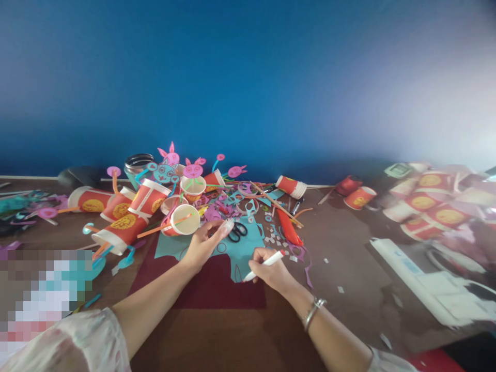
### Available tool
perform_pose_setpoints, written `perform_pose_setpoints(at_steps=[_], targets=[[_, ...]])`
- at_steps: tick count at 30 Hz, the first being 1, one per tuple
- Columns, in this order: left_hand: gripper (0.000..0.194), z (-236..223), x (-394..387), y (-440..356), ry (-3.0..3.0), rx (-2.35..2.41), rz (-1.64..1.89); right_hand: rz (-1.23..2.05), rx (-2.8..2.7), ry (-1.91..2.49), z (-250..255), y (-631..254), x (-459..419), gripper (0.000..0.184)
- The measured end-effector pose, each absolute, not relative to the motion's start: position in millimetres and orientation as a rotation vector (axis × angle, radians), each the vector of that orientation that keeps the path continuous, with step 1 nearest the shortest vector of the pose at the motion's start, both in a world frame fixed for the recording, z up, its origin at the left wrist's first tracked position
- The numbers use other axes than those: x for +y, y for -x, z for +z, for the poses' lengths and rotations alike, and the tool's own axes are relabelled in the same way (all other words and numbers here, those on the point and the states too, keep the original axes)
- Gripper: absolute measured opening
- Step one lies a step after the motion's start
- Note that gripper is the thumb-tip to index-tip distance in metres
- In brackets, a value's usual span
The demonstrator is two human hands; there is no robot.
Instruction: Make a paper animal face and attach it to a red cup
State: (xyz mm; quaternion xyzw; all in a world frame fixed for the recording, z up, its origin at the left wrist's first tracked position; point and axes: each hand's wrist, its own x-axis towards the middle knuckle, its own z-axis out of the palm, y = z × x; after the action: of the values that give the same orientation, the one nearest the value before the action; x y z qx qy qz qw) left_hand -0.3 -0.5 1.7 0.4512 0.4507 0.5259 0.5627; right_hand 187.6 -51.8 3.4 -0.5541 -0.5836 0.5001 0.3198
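My right hand [269,267] is closed round a white marker [274,258] with a red end. Its lower tip is at the bottom edge of a teal sheet of paper [251,248], beside a drawn leaf-like outline. A small red circle is drawn farther left on the sheet. My left hand [207,242] is over the sheet with its fingers drawn together; something pale shows at the fingertips, too unclear to name. Black-handled scissors [237,232] lie just right of those fingers. Under the teal paper is a dark red sheet [194,289].
Red paper cups [149,199] with straws and cut-out animal faces [192,169] crowd the left. Paper scraps [213,212] are heaped behind the sheet. A red pouch-like object [289,227] lies right of it. A white power strip [411,279] and blurred cups [430,201] are farther right.
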Motion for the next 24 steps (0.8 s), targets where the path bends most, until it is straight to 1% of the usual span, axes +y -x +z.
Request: perform_pose_setpoints(at_steps=[2,4,9,24], targets=[[0.047,1.0,-0.2,0.7,-1.072,1.064,1.233,1.334,-1.470,1.406,7.4,-190.2,-50.3,0.020],[0.046,0.4,-0.2,1.2,-1.073,1.067,1.229,1.282,-1.452,1.409,9.1,-193.0,-48.8,0.021],[0.044,-2.9,0.2,2.2,-1.083,1.057,1.241,1.237,-1.549,1.504,3.6,-197.0,-47.6,0.023],[0.041,-8.5,1.3,3.6,-1.105,1.055,1.233,1.208,-1.605,1.554,-4.4,-197.0,-48.1,0.022]])
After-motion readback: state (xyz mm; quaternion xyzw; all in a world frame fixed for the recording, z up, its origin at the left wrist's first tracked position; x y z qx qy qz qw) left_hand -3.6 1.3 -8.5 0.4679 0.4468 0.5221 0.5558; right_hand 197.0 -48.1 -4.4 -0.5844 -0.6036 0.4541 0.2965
